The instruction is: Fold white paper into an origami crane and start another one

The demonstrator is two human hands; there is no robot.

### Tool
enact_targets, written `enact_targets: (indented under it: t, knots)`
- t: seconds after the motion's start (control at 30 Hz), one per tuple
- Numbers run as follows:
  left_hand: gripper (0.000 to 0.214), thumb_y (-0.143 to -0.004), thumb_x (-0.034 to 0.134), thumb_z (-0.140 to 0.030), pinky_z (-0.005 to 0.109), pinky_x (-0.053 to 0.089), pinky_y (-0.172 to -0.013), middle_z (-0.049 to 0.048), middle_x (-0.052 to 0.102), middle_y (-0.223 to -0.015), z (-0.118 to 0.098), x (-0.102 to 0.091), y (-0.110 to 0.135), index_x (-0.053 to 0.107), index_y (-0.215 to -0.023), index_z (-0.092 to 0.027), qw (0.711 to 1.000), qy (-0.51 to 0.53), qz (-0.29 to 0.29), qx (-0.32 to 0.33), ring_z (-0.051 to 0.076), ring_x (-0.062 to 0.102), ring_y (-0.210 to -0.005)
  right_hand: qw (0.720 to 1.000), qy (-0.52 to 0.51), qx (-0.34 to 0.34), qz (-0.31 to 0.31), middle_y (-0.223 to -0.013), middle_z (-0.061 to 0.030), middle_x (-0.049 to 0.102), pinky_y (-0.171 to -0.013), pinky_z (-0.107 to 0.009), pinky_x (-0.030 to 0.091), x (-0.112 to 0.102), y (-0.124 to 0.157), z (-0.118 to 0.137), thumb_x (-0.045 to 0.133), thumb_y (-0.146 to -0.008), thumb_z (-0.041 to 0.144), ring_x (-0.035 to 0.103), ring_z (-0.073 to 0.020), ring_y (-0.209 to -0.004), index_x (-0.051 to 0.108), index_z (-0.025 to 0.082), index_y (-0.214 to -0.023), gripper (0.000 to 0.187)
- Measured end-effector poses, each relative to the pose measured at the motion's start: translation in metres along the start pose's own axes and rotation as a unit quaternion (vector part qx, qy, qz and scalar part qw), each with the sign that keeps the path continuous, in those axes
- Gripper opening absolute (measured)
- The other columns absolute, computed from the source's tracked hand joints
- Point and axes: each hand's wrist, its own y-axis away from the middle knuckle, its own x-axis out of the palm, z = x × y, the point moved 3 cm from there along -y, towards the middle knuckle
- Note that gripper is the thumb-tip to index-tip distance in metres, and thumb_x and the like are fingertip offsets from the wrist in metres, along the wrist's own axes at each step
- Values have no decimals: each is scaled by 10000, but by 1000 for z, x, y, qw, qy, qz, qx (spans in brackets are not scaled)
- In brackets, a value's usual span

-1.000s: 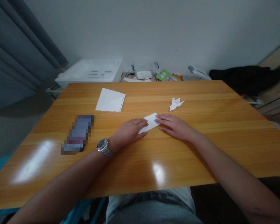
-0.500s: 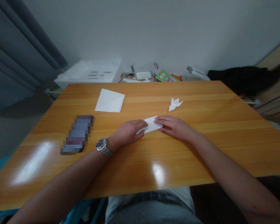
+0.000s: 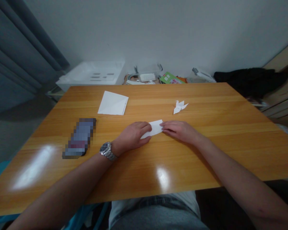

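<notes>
My left hand (image 3: 134, 135), right hand (image 3: 180, 130) pinch white folded-paper strip (image 3: 155, 127), fingers nearly closed, inside brown wooden table (image 3: 184, 169) edges, probably for steadiness.

No lettering or numbers can be read in your view.
Reckoned from the middle of your view, a green booklet (image 3: 171, 78) at 1 o'clock bears pale marks on its cover, too small and blurred to make out. Between 8 and 9 o'clock, the phone (image 3: 79, 137) has its screen blocked out in coarse squares. Near 8 o'clock, your silver watch (image 3: 106, 148) has a dial too small to read.
</notes>
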Motion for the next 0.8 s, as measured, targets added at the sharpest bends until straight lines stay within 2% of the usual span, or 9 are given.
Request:
enact_targets:
  t: [0.1,0.23,0.37,0.53,0.6,0.7,0.8]
  knots:
    - [283,-973,583,-388,386,520,-928,97,664,-1160,0,0,0,581,-1167,-183,1000,-4,6,-4,254,646,-1040,1000,-12,2,-10,-1178,-67,765,-966,-412,582,-2,-1,2,570,-1002,288,727,-227,-1068,753,236,-1113,221]
    - [247,-1013,524,-357,346,526,-881,90,684,-1114,0,-2,1,595,-1177,-187,1000,-5,-9,-12,228,666,-1002,998,-40,18,-36,-1069,-66,778,-881,-388,580,-6,-2,2,550,-1011,330,727,-217,-970,740,239,-1096,228]
    - [238,-1053,444,-318,306,519,-844,68,698,-1067,-2,-10,1,639,-1117,-197,998,-6,-57,-25,194,674,-955,995,-75,45,-53,-1037,-56,770,-866,-369,561,-12,-3,4,545,-1009,381,714,-215,-954,728,249,-1069,233]
    - [243,-1051,452,-305,284,527,-801,61,698,-1027,-6,-16,1,665,-1062,-190,992,16,-117,-44,173,669,-907,990,-103,71,-65,-988,-51,768,-846,-354,555,-15,-5,10,581,-982,429,709,-216,-911,727,241,-1007,239]
    - [227,-1044,470,-295,305,535,-862,72,695,-1099,-7,-18,1,650,-1134,-192,988,21,-143,-47,184,666,-978,983,-125,107,-85,-962,-47,769,-811,-343,560,-13,-5,7,591,-972,429,708,-212,-878,731,234,-984,241]
    - [285,-1017,531,-292,405,487,-1035,108,638,-1284,-8,-23,1,599,-1276,-195,981,-10,-190,-44,238,596,-1188,964,-168,173,-115,-971,-51,771,-748,-338,567,-7,-3,-2,610,-951,429,709,-216,-852,730,227,-1013,243]
    - [299,-1002,548,-277,450,450,-1086,111,605,-1343,-10,-22,1,603,-1288,-209,985,-31,-171,-16,256,556,-1240,951,-191,204,-130,-932,-47,764,-693,-336,559,0,-1,-12,618,-939,417,700,-209,-779,716,229,-1065,246]
